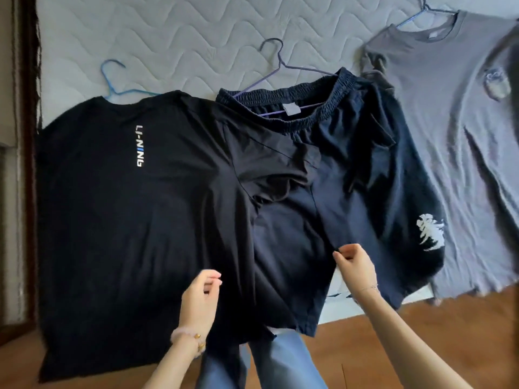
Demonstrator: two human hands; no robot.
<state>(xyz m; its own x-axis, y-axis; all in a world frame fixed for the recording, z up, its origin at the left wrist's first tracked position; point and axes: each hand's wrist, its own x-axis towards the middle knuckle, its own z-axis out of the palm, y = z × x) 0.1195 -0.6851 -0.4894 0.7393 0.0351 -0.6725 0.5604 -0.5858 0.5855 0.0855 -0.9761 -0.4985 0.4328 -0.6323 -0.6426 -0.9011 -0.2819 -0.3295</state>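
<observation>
Navy shorts [295,220] with an elastic waistband lie on a purple hanger [283,67] in the middle of the mattress. My right hand [355,266] pinches the fabric at the shorts' inner leg seam with thumb and forefinger. My left hand [200,299] hovers with loosely curled fingers over the dark cloth where the shorts meet the black T-shirt [126,220]; I see nothing held in it. The black T-shirt, with white lettering, lies on a blue hanger [112,77] at the left, and its sleeve overlaps the shorts.
A grey T-shirt [449,136] on another hanger lies at the right, partly under the shorts. All three garments rest on a quilted grey mattress [182,37]. Wooden floor [421,332] and my jeans-clad legs [280,366] show below, with a dark wooden frame [28,136] along the left.
</observation>
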